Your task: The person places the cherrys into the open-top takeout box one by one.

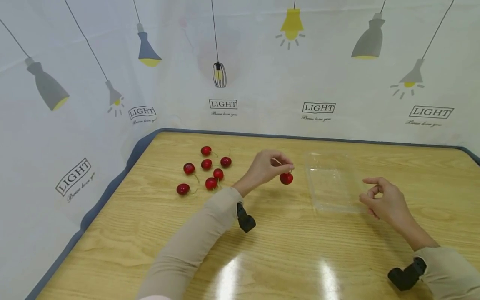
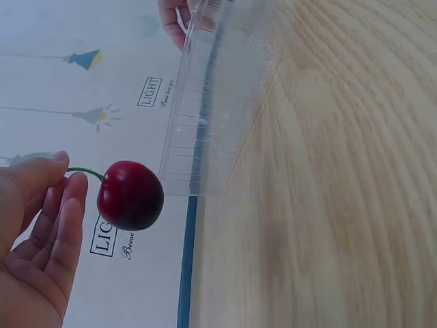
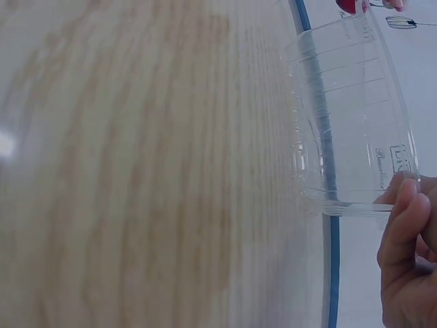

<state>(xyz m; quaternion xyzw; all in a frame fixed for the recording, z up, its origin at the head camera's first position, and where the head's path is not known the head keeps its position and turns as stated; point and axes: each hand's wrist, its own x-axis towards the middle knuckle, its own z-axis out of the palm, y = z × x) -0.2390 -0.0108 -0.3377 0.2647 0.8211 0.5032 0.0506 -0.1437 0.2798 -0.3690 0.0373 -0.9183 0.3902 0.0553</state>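
Nearest the camera, a person's two forearms in beige sleeves [image 1: 187,246] reach forward from the bottom edge, each wrist wearing a small black device [image 1: 246,218]. The left hand [image 1: 268,166] has its thumb and forefinger closed together on the thin green stem of one dark red cherry [image 1: 286,178], the other fingers loosely bent; the fruit hangs clear of the surface, just left of a transparent plastic container [image 1: 333,189]. The right hand [image 1: 388,202], fingers curled, is on the container's opposite side, pinching its rim between thumb and fingers. The container is a shallow, roughly rectangular tray with ribbed walls, sitting upright on a pale wood-grain desk [image 1: 285,246]. Farther left, beyond the left forearm, seven more cherries [image 1: 206,164] lie in a loose cluster, with stems visible on most of them. Two bright reflections shine on the desk near the front. Along its back and left runs a dark blue border [image 1: 240,134], and behind rises a white backdrop [image 1: 255,75] printed with hanging lamps and the word "LIGHT".
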